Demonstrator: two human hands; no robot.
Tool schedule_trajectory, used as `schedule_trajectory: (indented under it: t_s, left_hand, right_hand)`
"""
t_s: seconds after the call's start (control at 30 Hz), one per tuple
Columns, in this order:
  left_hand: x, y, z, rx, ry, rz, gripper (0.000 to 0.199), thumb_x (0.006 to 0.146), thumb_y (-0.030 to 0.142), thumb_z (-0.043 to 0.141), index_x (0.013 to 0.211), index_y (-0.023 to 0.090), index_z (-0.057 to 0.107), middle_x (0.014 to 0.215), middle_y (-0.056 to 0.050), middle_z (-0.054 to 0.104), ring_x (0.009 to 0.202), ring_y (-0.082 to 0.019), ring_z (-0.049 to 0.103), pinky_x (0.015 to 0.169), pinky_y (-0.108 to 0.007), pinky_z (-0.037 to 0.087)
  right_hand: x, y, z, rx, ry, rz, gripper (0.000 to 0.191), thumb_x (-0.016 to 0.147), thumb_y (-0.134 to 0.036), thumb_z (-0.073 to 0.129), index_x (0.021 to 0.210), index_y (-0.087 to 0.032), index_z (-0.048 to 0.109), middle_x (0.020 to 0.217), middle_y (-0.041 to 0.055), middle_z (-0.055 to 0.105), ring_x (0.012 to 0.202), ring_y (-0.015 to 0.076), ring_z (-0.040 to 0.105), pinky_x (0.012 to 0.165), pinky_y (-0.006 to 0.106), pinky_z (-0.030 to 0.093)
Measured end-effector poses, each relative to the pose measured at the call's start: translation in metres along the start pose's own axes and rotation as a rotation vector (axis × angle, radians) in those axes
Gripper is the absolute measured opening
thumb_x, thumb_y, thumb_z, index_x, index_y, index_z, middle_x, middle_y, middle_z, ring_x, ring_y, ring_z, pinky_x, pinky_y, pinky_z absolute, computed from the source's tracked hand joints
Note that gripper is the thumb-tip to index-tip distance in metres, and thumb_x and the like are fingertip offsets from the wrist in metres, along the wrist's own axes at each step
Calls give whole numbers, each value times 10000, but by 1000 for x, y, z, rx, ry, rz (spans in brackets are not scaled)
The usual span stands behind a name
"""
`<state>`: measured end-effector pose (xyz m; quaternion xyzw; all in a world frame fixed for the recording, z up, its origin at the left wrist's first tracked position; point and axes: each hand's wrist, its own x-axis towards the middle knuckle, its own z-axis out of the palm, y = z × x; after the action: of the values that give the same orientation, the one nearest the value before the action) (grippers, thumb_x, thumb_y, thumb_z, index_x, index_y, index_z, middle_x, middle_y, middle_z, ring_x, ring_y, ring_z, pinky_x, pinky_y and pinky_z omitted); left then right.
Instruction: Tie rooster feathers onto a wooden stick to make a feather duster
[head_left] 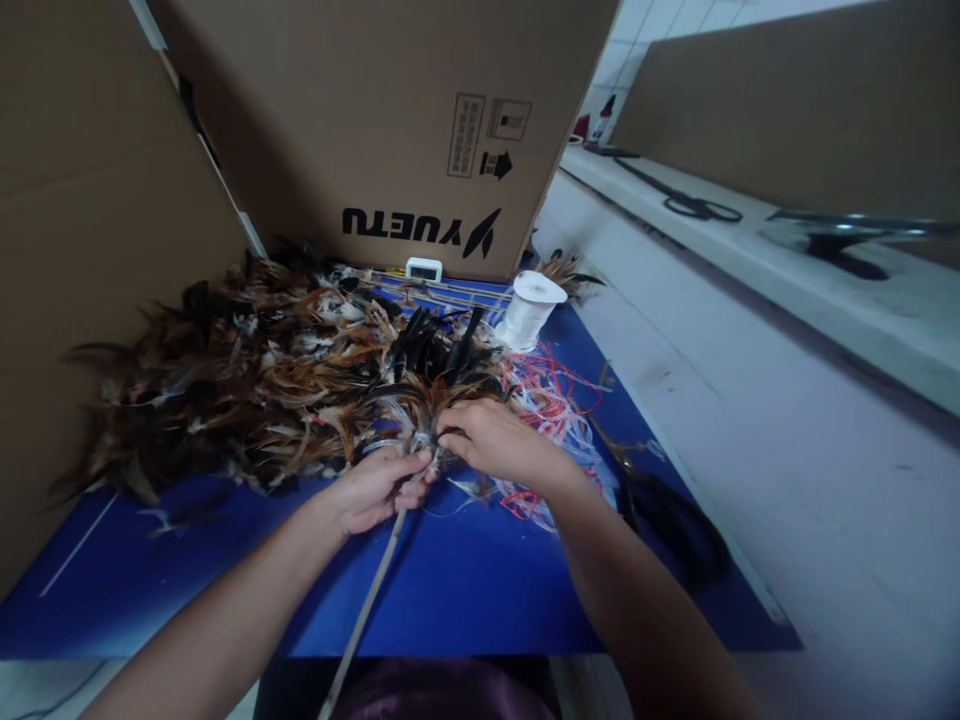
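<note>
My left hand (386,487) is closed around a thin stick (367,606), close to its feathered far end. The stick slants down toward me past the table's front edge. Brown and black feathers (420,400) fan out from the stick's top. At the base of these feathers, my right hand (480,440) has its fingers bent and pressed in against the bundle; what lies between the fingertips is hidden. Left of my hands spreads a large heap of loose brown and black feathers (277,370).
A white spool (529,312) stands behind a tangle of red and clear strands (551,400). Dark-handled scissors (667,510) lie at right on the blue table (465,590). Cardboard boxes (360,120) wall the back and left. A small white digital display (424,269) sits behind. Other scissors (697,207) rest on the ledge.
</note>
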<state>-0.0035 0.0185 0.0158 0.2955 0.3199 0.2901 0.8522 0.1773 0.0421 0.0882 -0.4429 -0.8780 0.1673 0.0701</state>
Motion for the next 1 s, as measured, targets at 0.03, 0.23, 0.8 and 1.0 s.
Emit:
schedule_trajectory:
  t_s: [0.03,0.23,0.8,1.0]
  left_hand:
    - [0,0,0,3,3,0,178,798,249,642,790,95,552,708,-14,493,479,-7,355,409,-142,194]
    - [0,0,0,18,-5,20,198,778,253,666,780,86,560,707,-12,478,485,-8,349,413,-152,195]
    - [0,2,3,57,-6,56,179,772,226,664,763,89,549,664,14,436,469,-2,301,403,-153,158]
    - [-1,5,5,47,30,52,209,762,230,673,702,83,536,612,29,395,462,-2,282,400,-150,148]
  right_hand:
    - [0,0,1,-3,2,11,160,831,-171,510,871,-177,664,870,50,687,829,156,607,724,241,359]
    - [1,-4,3,6,19,85,170,817,-168,506,851,-180,672,855,56,704,822,167,630,703,241,374]
    - [0,-5,15,199,141,133,162,825,-193,509,857,-189,667,817,35,693,783,148,623,711,244,400]
    - [-27,-11,11,178,526,196,243,851,-257,526,1078,-184,580,1017,80,623,888,177,580,802,297,428]
